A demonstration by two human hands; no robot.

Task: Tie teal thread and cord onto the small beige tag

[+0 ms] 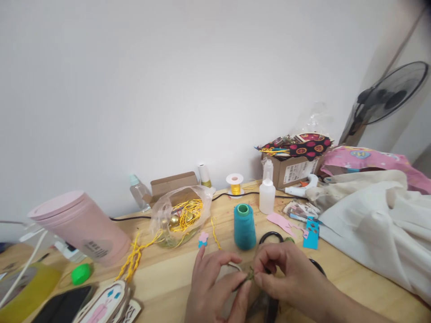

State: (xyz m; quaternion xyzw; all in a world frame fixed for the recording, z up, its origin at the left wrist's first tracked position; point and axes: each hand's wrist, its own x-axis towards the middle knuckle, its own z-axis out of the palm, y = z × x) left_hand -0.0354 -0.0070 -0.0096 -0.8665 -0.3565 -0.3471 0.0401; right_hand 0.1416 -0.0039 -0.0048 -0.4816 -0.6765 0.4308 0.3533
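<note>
Low in the middle of the view, my left hand (215, 285) and my right hand (286, 273) meet fingertip to fingertip. Both pinch a small greenish, thread-like piece (250, 274); its exact kind is too small to tell. A pale curved strip shows by my left fingers. Under my right hand lie black-handled scissors (271, 234), partly covered by it. A cone of teal thread (244, 229) stands just beyond my hands. Past my left fingertips lie pink and blue flower cutouts (203, 239) and a short yellow cord (216, 234).
Left are a pink tumbler (81, 229), a green cap (81, 273), a phone (63, 305) and decorated wooden tags (104, 305). Behind stand a bag of yellow cords (186, 213), a yellow spool (235, 184) and a white bottle (267, 197). White cloth (373, 220) covers the right.
</note>
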